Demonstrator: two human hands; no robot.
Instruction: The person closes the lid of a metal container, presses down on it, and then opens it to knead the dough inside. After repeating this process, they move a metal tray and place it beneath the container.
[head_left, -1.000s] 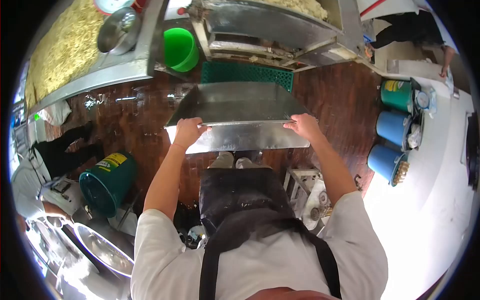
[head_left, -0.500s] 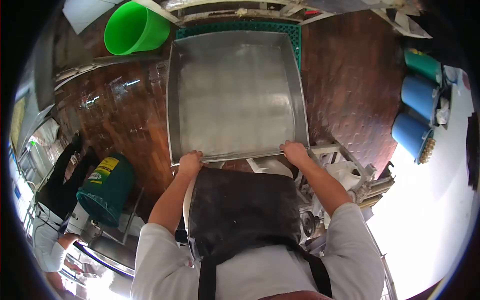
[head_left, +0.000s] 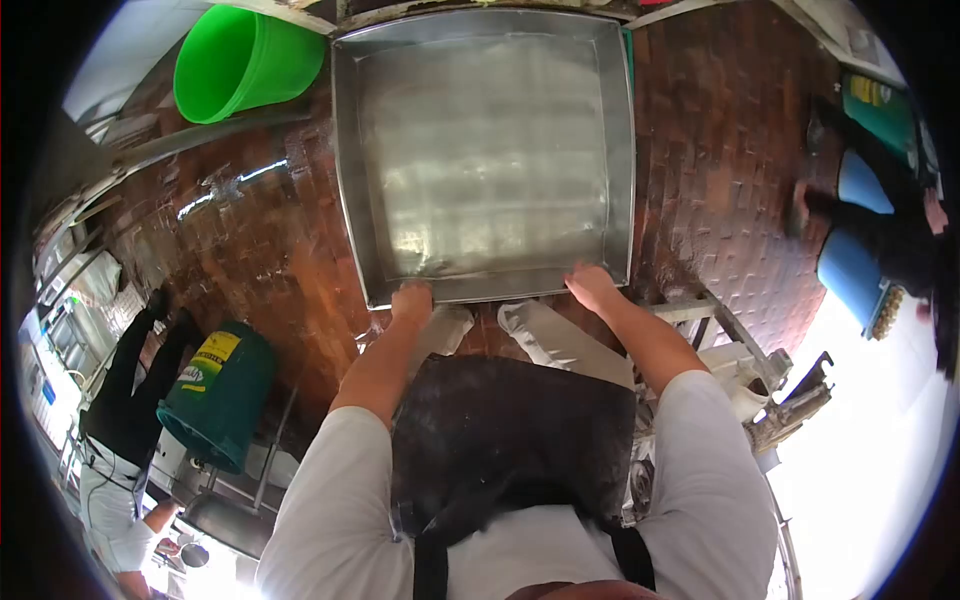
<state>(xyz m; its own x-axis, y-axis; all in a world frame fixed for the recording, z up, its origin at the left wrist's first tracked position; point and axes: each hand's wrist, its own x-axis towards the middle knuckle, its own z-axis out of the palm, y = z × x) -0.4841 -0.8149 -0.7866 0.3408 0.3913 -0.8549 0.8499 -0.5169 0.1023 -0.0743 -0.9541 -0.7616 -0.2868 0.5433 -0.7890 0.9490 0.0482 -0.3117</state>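
A large, square, shallow metal tray (head_left: 490,160) with raised walls stretches out in front of me, with nothing lying in it. My left hand (head_left: 411,299) is closed over its near rim, toward the left corner. Farther right along the same rim, my right hand (head_left: 592,284) grips it near the right corner. The fingers curl over the edge, and parts of them are hidden by the tray wall. Below the rim my dark apron (head_left: 510,430) and light trousers show.
A bright green bucket (head_left: 250,65) stands at the upper left on the brick floor (head_left: 230,230). A dark green bin (head_left: 218,390) and a person (head_left: 120,430) are at the left. Metal frame equipment (head_left: 740,360) is at my right. Another person (head_left: 880,220) passes blue bins (head_left: 848,270).
The tray has shifted farther forward in view and now covers most of the green mat. Both my hands stay on its rim. A person has appeared at the right edge.
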